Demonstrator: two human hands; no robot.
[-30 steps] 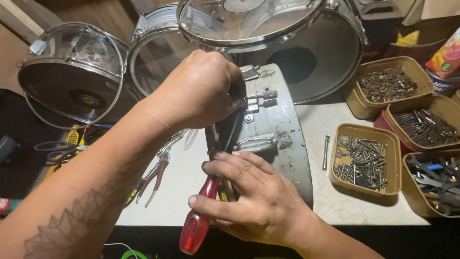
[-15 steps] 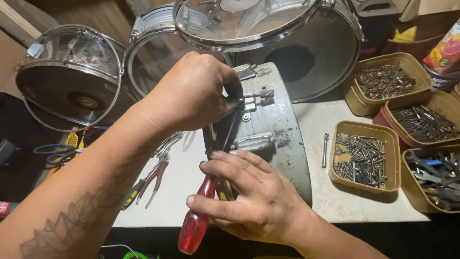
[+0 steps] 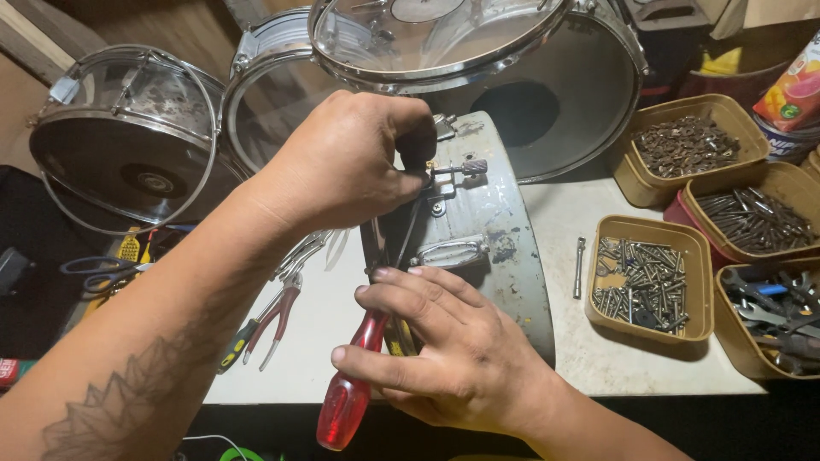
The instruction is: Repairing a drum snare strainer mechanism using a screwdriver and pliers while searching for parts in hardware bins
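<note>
Left hand (image 3: 342,162) pinched the tension rod (image 3: 457,168) on our grey drum shell (image 3: 495,248), mid-desk; right hand (image 3: 444,358) gripped the red-handled screwdriver (image 3: 350,393). We judged fitting underway; next needed steady alignment.

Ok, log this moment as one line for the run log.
left hand: on tension rod | right hand: holds red screwdriver | drum shell: on its side on table
</note>
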